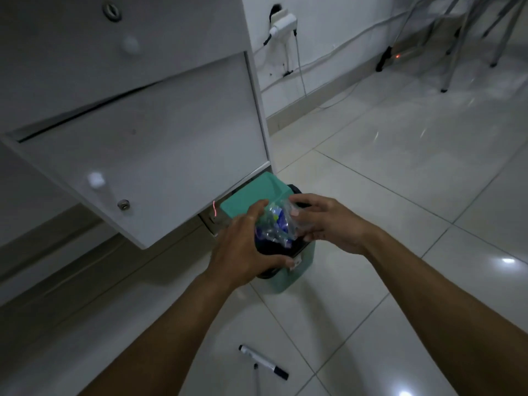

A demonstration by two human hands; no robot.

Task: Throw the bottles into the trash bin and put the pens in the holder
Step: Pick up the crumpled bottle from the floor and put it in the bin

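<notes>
A small teal trash bin with a black liner stands on the tiled floor, its teal lid tipped open toward the cabinet. A crumpled clear plastic bottle with a blue label sits in the bin's mouth. My left hand grips the bottle from the left, over the bin's rim. My right hand holds the bottle's upper right side with its fingertips. A white marker with black caps lies on the floor near me, and a thin pen lies beside it, partly cut off.
A white cabinet with a drawer hanging ajar overhangs the bin on the left. A wall socket with plug and cables is behind. Metal chair legs stand at the far right. Glossy floor tiles spread to the right.
</notes>
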